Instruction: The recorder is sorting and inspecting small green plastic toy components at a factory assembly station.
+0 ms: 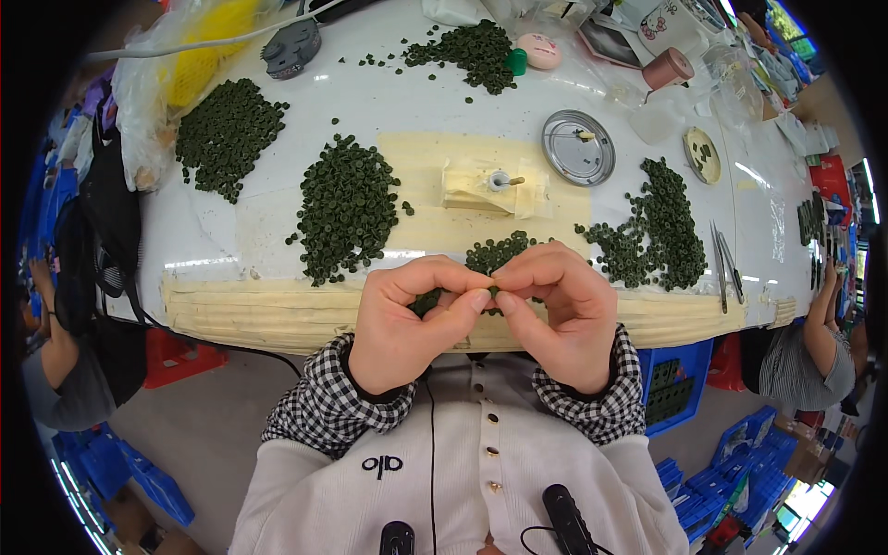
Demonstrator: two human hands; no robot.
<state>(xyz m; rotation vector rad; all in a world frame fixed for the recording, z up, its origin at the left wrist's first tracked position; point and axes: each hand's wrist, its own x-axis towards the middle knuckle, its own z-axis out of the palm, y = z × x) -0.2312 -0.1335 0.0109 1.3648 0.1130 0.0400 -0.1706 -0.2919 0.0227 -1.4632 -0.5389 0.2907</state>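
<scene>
Holds the left hand (400, 326) above the tape-covered near edge of the white table (268, 227), with thumb and forefinger bent into a loose ring and pinched together at the tips on a small green piece (493, 290). Shows more dark green through that ring; cannot tell whether tucked in the fingers or lying beyond. Has the small green piece midway between both hands, touching the fingertips of each, mostly covered and too small for its shape to be made out. Pinches the same piece from the other side with the right hand (569, 324), likewise curled, with thumb and forefinger drawn in close. Farther out, from left to right, has a broad heap of green pieces (231, 139), well apart from the hands; a taller heap (347, 217), near the left hand; a scattered heap (476, 55) at the far side; a taped block (472, 192) straight beyond the fingertips; a small heap (501, 250) just behind them, partly hidden; a round metal lid (578, 148); a spread heap (671, 227) to the right of the right hand; a pale dish (693, 150) with a few pieces inside; and slim metal tools (719, 268).
</scene>
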